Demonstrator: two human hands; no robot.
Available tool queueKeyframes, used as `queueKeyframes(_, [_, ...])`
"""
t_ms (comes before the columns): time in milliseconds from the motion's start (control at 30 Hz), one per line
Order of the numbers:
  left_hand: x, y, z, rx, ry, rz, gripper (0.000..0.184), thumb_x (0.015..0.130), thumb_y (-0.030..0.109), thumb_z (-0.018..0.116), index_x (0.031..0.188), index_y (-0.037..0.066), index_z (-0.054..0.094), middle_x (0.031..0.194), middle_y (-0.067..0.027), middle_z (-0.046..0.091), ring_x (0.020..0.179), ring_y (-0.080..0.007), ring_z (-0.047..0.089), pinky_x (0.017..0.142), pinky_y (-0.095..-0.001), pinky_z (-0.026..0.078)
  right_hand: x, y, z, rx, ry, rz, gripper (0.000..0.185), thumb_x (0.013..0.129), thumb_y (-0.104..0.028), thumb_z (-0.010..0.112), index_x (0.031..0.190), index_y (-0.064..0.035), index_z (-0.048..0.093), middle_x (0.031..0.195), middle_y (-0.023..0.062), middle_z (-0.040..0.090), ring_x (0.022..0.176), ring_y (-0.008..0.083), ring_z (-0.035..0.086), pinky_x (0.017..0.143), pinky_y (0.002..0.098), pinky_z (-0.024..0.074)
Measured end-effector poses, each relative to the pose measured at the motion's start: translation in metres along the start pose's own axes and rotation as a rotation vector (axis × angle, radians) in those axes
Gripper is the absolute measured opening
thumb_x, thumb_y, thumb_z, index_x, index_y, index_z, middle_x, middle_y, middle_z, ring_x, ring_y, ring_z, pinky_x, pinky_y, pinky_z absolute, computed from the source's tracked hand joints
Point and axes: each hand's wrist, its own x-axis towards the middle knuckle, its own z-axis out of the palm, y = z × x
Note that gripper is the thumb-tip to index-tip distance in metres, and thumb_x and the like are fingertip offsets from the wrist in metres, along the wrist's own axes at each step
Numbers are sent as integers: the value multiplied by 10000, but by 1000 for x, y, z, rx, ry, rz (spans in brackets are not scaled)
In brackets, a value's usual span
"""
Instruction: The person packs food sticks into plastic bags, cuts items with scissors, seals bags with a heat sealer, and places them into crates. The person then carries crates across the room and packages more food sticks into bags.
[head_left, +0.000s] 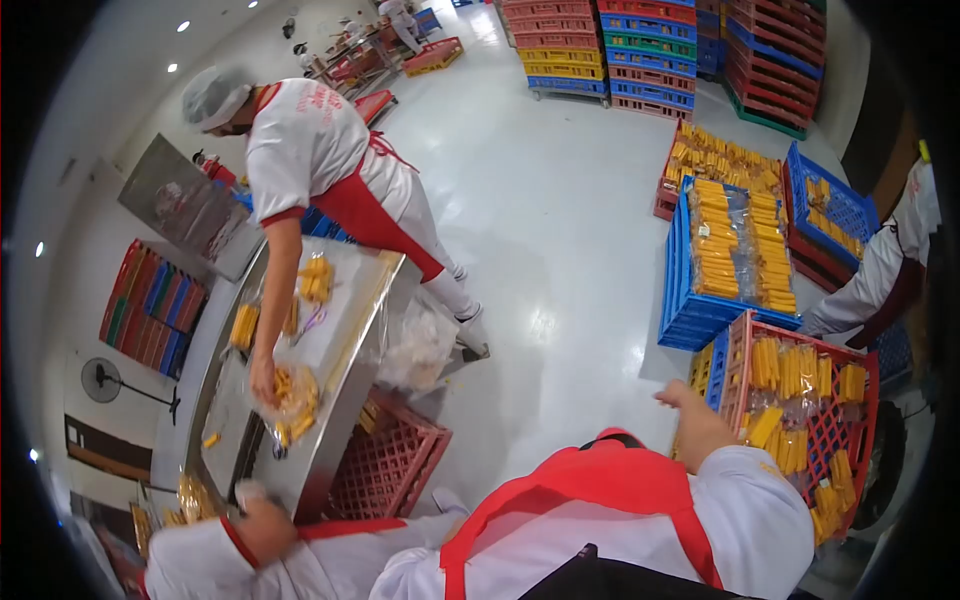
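Note:
My right arm reaches forward in its white sleeve, and my right hand (682, 396) is beside the stacked crates. Its fingers are partly spread and nothing shows in them. Closest to it is a red crate (738, 365) holding clear packs of yellow sticks (790, 365). Just beyond stands a blue crate (680, 290) filled with more such packs (715, 245). My left hand is out of view; only white cloth shows at that shoulder. My red apron (590, 480) covers the front of my body.
A co-worker (320, 150) leans over a metal table (340, 300), a hand on a bag of yellow pieces (295, 400). Another person's arm (265, 530) is at lower left. A red crate (385, 460) sits below the table. Tall crate stacks (650, 50) stand at the back.

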Motion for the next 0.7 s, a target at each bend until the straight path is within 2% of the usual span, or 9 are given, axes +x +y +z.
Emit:
queueKeyframes(67, [58,65,-61,188,8,86,246,739,232,530,868,30,583,894,-174,584,805,-278,545,718,-358,420,-7,35,-19,269,62,167,375,686,-424,567,699,-58,645,658,112,606,579,216,574,534,334,458])
queueKeyframes(167, [139,188,-150,810,100,309,248,735,208,537,894,21,577,922,-182,582,821,-292,545,733,-360,420,22,115,9,337,209,385,414,721,-387,547,944,-39,574,911,176,582,757,246,580,663,366,458])
queueKeyframes(200, [158,231,-171,793,214,322,250,734,199,540,903,19,575,932,-184,581,826,-297,545,738,-361,419,17,125,5,349,186,457,399,723,-380,543,931,-42,578,901,170,584,752,246,581,659,366,459])
queueKeyframes(233, [171,271,-187,303,409,307,235,754,198,513,902,26,576,884,-173,593,866,-281,545,781,-345,409,17,123,-4,350,129,499,384,724,-373,539,918,-44,582,890,165,587,748,245,582,655,365,460])
queueKeyframes(300, [217,341,-202,-265,518,480,235,756,220,523,901,43,578,757,-113,591,758,-227,554,664,-323,439,32,115,-28,336,37,509,355,727,-359,531,892,-50,590,870,154,592,738,244,585,648,364,462])
queueKeyframes(467, [220,500,-228,-511,57,237,253,751,271,561,901,67,571,613,4,472,474,-105,408,388,-255,323,152,59,-146,189,-67,370,294,735,-324,511,827,-64,610,819,127,604,715,240,591,629,361,467])
queueKeyframes(600, [279,519,-254,-285,-175,342,308,746,348,571,893,78,575,614,2,478,501,-124,427,436,-289,357,317,-25,-283,-251,-52,43,260,740,-297,495,775,-75,626,779,106,614,696,238,596,615,359,471])
queueKeyframes(667, [297,519,-273,-255,-159,190,323,750,359,552,903,75,576,671,-21,483,568,-147,432,493,-300,355,412,-75,-349,-728,298,-438,263,745,-287,495,714,-63,629,710,106,614,673,236,595,600,349,468])
queueKeyframes(700, [306,522,-285,-246,-144,101,332,752,364,543,909,74,576,700,-32,485,602,-159,434,522,-306,354,443,-121,-390,-489,319,-349,219,732,-261,525,690,-77,636,676,106,611,667,202,597,586,338,457])
